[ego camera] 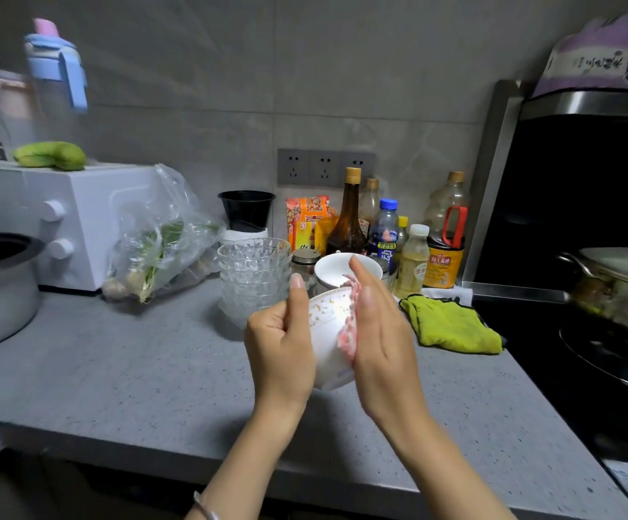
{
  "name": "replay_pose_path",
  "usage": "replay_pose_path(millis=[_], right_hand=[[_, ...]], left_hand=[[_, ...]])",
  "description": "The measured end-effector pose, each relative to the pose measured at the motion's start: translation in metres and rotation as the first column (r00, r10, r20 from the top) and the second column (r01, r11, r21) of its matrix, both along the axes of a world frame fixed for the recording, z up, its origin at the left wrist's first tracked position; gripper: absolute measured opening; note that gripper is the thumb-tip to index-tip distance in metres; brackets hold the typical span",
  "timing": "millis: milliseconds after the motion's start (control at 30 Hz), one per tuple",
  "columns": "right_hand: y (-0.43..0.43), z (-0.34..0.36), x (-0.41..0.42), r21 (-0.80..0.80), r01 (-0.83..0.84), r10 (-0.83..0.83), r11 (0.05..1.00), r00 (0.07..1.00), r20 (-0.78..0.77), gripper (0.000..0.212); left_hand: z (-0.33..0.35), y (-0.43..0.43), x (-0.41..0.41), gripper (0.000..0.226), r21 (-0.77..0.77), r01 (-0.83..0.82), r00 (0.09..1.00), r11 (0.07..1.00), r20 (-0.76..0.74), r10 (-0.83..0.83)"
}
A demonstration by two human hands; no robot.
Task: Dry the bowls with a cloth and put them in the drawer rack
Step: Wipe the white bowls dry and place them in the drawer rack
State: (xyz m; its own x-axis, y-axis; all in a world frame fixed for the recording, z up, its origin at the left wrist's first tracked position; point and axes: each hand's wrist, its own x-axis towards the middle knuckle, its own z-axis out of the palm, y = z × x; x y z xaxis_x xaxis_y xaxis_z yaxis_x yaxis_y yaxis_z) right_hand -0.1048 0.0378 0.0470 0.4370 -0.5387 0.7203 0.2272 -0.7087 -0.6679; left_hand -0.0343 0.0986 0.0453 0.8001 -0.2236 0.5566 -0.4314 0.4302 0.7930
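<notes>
Gripping white bowl (pixel 328 343) mid-air over near tabletop (pixel 147 373) with left hand (pixel 280 347), fingers curled round its body, thumb up by the rim; pressing pink cloth (pixel 347 337) onto opposite side with right hand (pixel 380 332), fingers straight. Just behind, on tabletop: stack of glass bowls (pixel 254 279), second white bowl (pixel 333 270), green cloth (pixel 451 326) to the right. Farthest back, bottles (pixel 348 219) along wall (pixel 229 88).

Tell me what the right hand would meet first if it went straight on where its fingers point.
Probably the white bowl on the counter: the fingertips of the right hand point up and away, straight at it. Depth is unclear, so I cannot tell the gap between them.
</notes>
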Motion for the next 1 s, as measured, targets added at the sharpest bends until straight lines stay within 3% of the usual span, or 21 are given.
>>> replay_pose_path(millis=[100, 167, 267, 333, 400, 500, 567, 633, 700, 767, 833, 867, 933, 1000], right_hand=[[0.012, -0.004, 0.003, -0.384, 0.225, -0.26, 0.895, 0.965, -0.042, 0.047], [0.008, 0.001, 0.003, -0.391, 0.194, -0.218, 0.9, 0.976, -0.016, 0.045], [-0.001, 0.01, 0.001, 0.043, -0.073, 0.069, 0.996, 0.993, 0.098, 0.038], [-0.005, 0.013, 0.0, 0.368, -0.216, 0.173, 0.905, 0.974, 0.144, 0.035], [-0.008, 0.01, 0.002, 0.587, -0.282, 0.218, 0.759, 0.959, 0.18, 0.033], [-0.011, 0.007, 0.006, 0.727, -0.398, 0.234, 0.559, 0.917, 0.322, 0.028], [-0.015, 0.003, 0.007, 0.743, -0.406, 0.207, 0.532, 0.914, 0.35, 0.028], [-0.016, 0.002, 0.007, 0.746, -0.352, 0.154, 0.565, 0.934, 0.324, 0.03], [-0.013, 0.006, 0.002, 0.726, -0.219, 0.051, 0.652, 0.968, 0.246, 0.031], [-0.013, 0.01, -0.002, 0.655, -0.132, -0.036, 0.744, 0.971, 0.237, 0.047], [-0.015, 0.006, -0.003, 0.444, -0.125, -0.012, 0.888, 0.956, 0.292, 0.062], [-0.02, 0.001, -0.001, 0.312, -0.114, 0.014, 0.943, 0.952, 0.306, 0.063], [-0.031, -0.009, 0.0, 0.037, 0.01, -0.02, 0.999, 0.965, 0.263, 0.062], [-0.036, -0.015, -0.002, -0.184, 0.1, -0.062, 0.978, 0.977, 0.204, 0.068]], left_hand=[[-0.002, -0.001, -0.002, 0.058, 0.022, -0.018, 0.998, 1.0, 0.065, 0.016], [-0.002, -0.001, -0.002, 0.061, 0.019, 0.004, 0.998, 1.0, 0.056, -0.005], [0.001, 0.001, 0.0, 0.053, -0.068, 0.085, 0.991, 0.994, -0.099, -0.091], [0.001, 0.002, 0.002, 0.05, -0.157, 0.129, 0.966, 0.979, -0.202, -0.16], [0.0, 0.003, 0.002, 0.048, -0.23, 0.141, 0.948, 0.963, -0.249, -0.198], [-0.001, 0.005, 0.003, 0.047, -0.275, 0.182, 0.931, 0.944, -0.261, -0.256], [-0.002, 0.005, 0.006, 0.048, -0.255, 0.233, 0.918, 0.938, -0.26, -0.299], [-0.005, 0.007, 0.01, 0.045, -0.193, 0.285, 0.911, 0.939, -0.251, -0.327], [-0.007, 0.008, 0.016, 0.047, -0.041, 0.338, 0.913, 0.94, -0.229, -0.339], [-0.007, 0.01, 0.023, 0.057, 0.195, 0.374, 0.921, 0.907, -0.19, -0.339], [-0.008, 0.013, 0.027, 0.073, 0.386, 0.462, 0.884, 0.798, -0.279, -0.376], [-0.008, 0.016, 0.027, 0.077, 0.409, 0.579, 0.807, 0.705, -0.415, -0.421], [-0.006, 0.022, 0.028, 0.077, 0.257, 0.82, 0.533, 0.511, -0.666, -0.521], [-0.007, 0.027, 0.03, 0.06, 0.05, 0.902, 0.312, 0.429, -0.76, -0.569]])
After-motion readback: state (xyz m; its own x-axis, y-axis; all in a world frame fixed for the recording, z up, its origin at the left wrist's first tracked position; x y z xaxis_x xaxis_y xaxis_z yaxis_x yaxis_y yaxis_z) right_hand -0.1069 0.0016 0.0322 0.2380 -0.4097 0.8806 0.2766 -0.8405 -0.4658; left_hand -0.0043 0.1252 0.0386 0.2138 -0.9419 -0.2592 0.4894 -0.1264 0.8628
